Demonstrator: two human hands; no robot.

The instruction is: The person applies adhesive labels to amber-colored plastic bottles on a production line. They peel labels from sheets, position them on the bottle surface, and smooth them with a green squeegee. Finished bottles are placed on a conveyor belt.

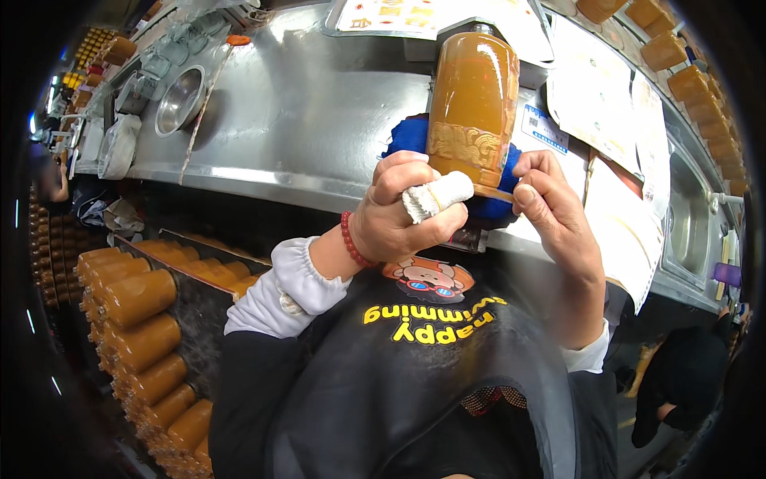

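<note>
A large amber-brown bottle (476,92) with an embossed band near its base lies on a bunched blue cloth (408,137), its neck pointing away from me. My left hand (383,199) is closed around a rolled white cloth (439,195), held against the near end of the bottle. A thin orange-brown strip (496,194) runs along that end. My right hand (554,207) pinches the strip's right end between thumb and finger. Whether the strip is fixed to the bottle cannot be made out.
A steel bench (303,96) spans the front, with a metal bowl (179,101) and a thin stick at left. Printed sheets (598,96) lie at right, before a sink (688,211). Many amber bottles (140,299) are stacked lower left. A person in dark clothes (686,375) is lower right.
</note>
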